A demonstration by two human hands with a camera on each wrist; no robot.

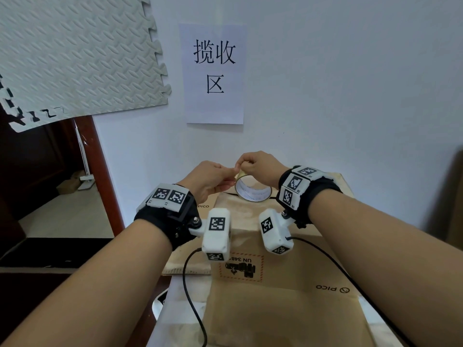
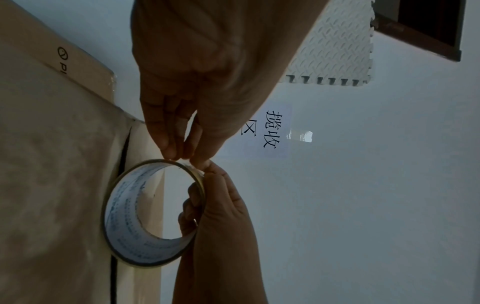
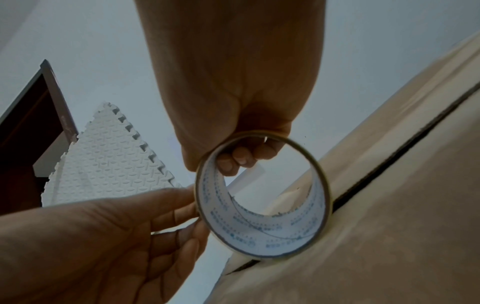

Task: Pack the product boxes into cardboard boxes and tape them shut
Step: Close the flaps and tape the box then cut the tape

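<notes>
Tape roll point(image 1: 253, 192) stands on box point(image 1: 288, 296); right hand point(image 1: 260, 167) fingers grip its top rim, left hand point(image 1: 209, 177) fingers pinch tape end.

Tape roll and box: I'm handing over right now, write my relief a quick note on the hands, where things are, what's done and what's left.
Right hand holds the tape roll by its rim, upright on the far end of the box.
Left hand pinches at the roll's top edge, apparently picking at the tape end.
Done: box flaps folded shut.
Left: peel the tape free and run it along the open centre seam; no tape shows on it yet.
</notes>
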